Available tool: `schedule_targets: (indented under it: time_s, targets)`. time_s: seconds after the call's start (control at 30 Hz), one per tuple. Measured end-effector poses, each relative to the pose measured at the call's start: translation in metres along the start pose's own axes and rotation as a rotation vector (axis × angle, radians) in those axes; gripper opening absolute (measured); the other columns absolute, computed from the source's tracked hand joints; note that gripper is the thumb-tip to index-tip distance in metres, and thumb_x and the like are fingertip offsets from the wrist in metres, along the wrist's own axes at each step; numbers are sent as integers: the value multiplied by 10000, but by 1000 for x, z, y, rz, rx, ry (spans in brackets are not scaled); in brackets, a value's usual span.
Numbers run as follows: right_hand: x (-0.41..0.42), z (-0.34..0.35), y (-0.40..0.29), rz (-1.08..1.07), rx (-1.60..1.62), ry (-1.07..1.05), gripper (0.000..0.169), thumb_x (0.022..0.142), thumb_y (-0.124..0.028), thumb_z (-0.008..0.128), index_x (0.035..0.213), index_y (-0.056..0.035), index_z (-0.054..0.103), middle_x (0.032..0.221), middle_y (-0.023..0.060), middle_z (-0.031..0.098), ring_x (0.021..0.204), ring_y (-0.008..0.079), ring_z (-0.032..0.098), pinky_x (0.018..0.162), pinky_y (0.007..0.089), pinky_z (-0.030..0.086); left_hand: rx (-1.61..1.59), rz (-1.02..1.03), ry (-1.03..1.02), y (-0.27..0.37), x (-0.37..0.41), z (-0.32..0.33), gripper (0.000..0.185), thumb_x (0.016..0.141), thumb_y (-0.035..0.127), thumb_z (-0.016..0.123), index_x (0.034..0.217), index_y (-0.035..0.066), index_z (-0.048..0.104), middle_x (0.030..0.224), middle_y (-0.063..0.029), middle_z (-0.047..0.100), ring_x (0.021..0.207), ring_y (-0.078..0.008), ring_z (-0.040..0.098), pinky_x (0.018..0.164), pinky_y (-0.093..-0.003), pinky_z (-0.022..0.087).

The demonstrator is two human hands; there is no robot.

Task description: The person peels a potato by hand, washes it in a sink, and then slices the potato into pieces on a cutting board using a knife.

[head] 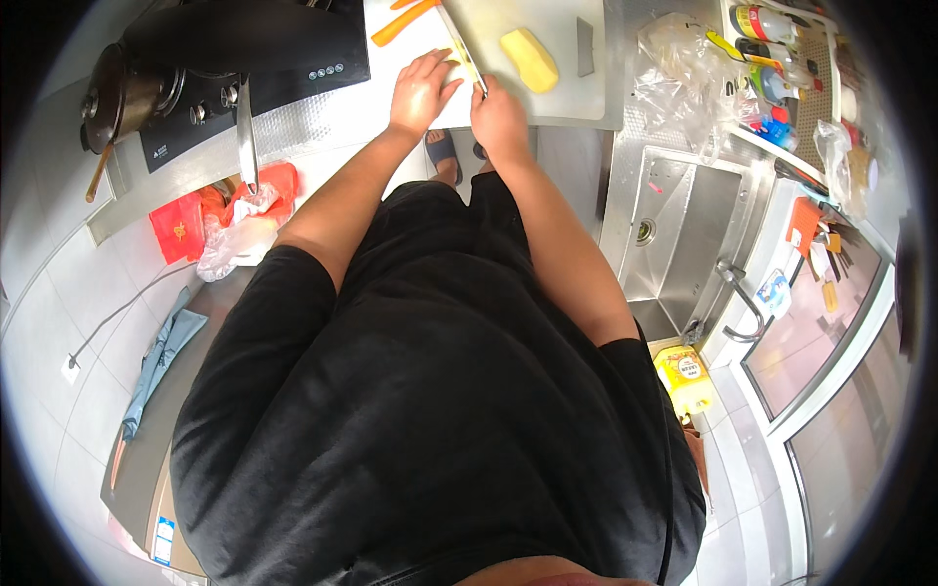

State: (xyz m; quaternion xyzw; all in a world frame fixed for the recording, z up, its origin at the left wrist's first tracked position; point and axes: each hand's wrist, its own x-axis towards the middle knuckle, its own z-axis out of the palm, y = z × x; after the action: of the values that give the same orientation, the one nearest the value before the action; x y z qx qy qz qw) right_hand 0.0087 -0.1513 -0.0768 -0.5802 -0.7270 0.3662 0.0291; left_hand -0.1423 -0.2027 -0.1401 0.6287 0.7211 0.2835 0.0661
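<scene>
My right hand (pixel 500 117) grips the handle of a kitchen knife (pixel 459 42), whose blade points away from me across the pale cutting board (pixel 571 107). Close to the blade's left side, the fingertips of my left hand (pixel 421 89) are on a small yellow vegetable piece (pixel 457 60); glare and my fingers hide most of it. A peeled yellow potato (pixel 529 61) lies to the right of the knife. Beyond my left hand is an orange carrot (pixel 404 22), partly beside another orange piece at the top edge.
On the left, a black gas hob (pixel 293 95) carries a dark wok (pixel 220 36), its handle jutting towards me, and a lidded pot (pixel 121 95). To the right are a steel sink (pixel 681 220), crumpled plastic bags (pixel 678 66) and a rack of bottles (pixel 766 26).
</scene>
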Motion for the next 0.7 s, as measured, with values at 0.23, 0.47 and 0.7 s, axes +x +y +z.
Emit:
schedule_targets:
  time_s: [0.23, 0.47, 0.7]
  targets:
    - [28, -33, -28, 1, -89, -110, 330, 1027, -263, 551, 1153, -2, 711, 1024, 269, 749, 1010, 461, 718, 897, 541, 574, -12, 14, -5, -2, -1, -1, 299, 908, 263, 774, 1148, 88, 744, 1364, -47, 667, 1294, -274, 613, 1041, -436, 503]
    - [18, -31, -22, -2, -92, -128, 326, 1029, -265, 543, 1153, -15, 712, 1028, 268, 751, 1018, 463, 720, 901, 539, 579, -61, 14, 9, -1, 0, -2, 315, 878, 225, 805, 1155, 86, 749, 1356, -73, 680, 1243, -317, 639, 1023, -446, 524]
    - [-5, -29, -21, 37, -92, -77, 299, 1028, -277, 561, 1164, -59, 715, 1015, 258, 755, 1004, 468, 721, 888, 556, 579, -76, 5, 15, -1, 0, -4, 296, 874, 216, 808, 1118, 58, 753, 1327, -98, 690, 1206, -331, 654, 1000, -445, 542]
